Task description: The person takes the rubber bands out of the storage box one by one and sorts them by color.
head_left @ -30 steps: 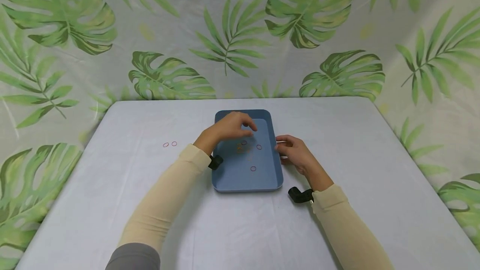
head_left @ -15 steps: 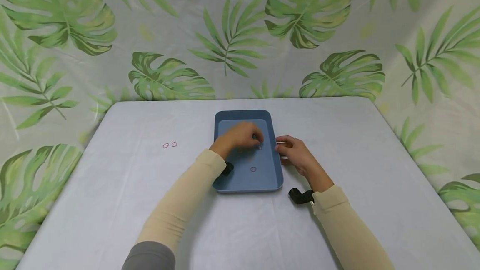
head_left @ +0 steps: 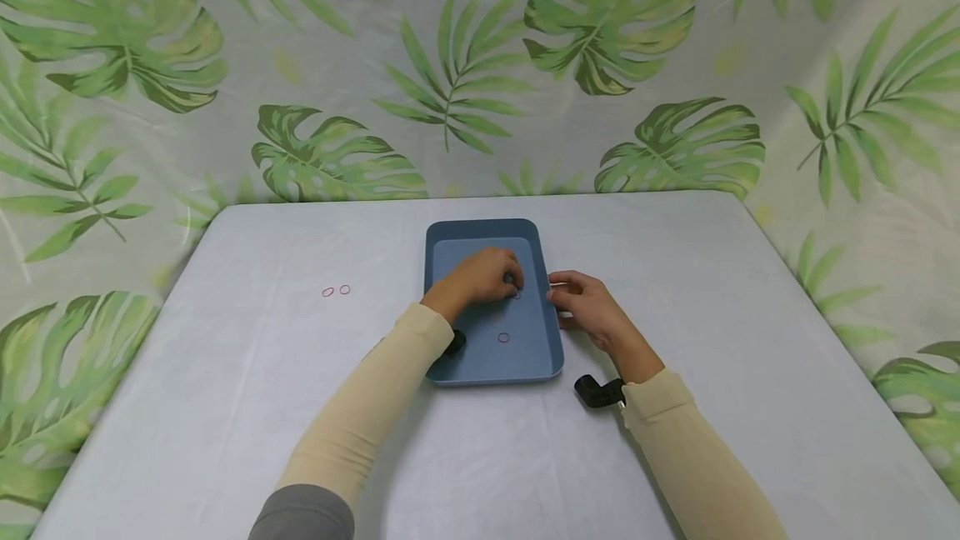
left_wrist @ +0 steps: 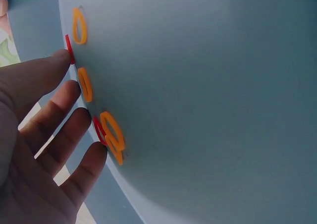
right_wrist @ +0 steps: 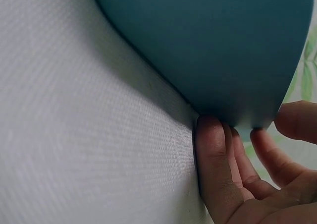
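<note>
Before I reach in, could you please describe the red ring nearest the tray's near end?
On the white table lies a blue tray. Inside it, on the person's side of the left hand, is a thin red ring. Unlike the two red rings on the table, it lies in the tray, closest to its near edge.

The tray (head_left: 487, 365) sits mid-frame on the desk (head_left: 225, 407) with several bands (head_left: 504, 337) in it; two other bands (head_left: 327, 292) lie left of it.

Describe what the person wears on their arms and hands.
The left sleeve and right sleeve are cream with wide cuffs; grey fabric shows higher on the left. A black camera sits at each wrist. The left hand and right hand wear no gloves.
</note>
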A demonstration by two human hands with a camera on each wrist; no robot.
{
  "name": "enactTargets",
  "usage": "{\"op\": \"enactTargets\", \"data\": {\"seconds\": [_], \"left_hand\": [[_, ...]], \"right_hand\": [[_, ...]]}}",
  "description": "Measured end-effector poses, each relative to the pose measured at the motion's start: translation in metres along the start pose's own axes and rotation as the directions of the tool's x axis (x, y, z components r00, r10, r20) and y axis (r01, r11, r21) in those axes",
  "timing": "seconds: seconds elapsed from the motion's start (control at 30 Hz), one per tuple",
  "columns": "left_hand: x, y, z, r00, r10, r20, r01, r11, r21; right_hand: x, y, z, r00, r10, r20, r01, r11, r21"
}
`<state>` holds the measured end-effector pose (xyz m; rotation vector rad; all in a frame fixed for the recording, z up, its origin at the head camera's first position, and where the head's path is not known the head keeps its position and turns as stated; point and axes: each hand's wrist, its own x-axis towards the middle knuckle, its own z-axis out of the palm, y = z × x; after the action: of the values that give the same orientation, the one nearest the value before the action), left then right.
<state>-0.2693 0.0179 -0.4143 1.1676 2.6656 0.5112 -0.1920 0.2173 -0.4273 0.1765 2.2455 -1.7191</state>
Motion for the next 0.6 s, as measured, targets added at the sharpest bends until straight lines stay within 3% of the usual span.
{"op": "enactTargets", "data": {"seconds": [0.4,0.6], "left_hand": [[0.0003,-0.0034,0.0034,1.000,-0.004,-0.011,0.004,1.000,0.010],[-0.0033,-0.0042,-0.0026,1.000,-0.004,-0.026,0.002,0.995,-0.101]], "right_hand": [[0.0009,-0.0003,0.0005,1.000,0.002,-0.007,-0.002,1.000,-0.010],[0.0016,-0.0008,0.0006,1.000,0.011,-0.010,-0.011,1.000,-0.018]]}}
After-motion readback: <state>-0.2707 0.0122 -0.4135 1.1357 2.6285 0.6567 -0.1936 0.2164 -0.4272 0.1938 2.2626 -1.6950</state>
